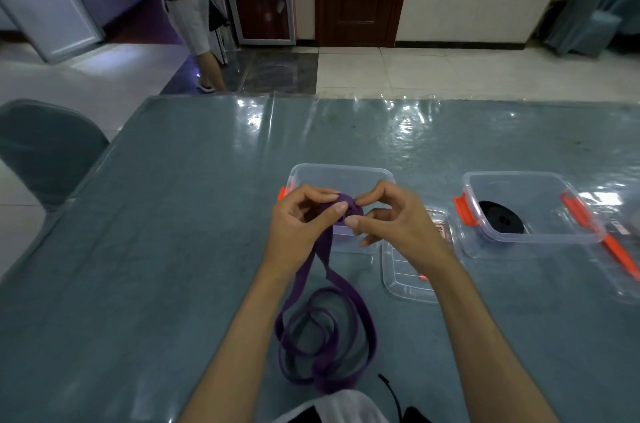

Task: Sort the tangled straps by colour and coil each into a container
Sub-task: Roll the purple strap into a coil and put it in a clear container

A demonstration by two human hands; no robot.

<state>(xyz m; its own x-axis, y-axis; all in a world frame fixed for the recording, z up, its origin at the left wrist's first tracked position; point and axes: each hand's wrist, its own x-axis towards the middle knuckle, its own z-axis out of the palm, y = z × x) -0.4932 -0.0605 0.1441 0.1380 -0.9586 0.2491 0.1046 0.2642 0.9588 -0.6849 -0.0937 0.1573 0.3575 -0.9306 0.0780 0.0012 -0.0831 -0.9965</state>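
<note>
Two hands, left and right, fingers pinching one purple strap above two tubs on a desk; one black strap coiled inside the right tub

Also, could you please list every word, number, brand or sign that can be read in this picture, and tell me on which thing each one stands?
No text can be read here.
Sticker on the clear lid beside the right hand: red and white label with dark marks, too blurred to read.
Small label at the far right, by the right container: too small to read.
Purple strap, left container: no print visible.
</note>
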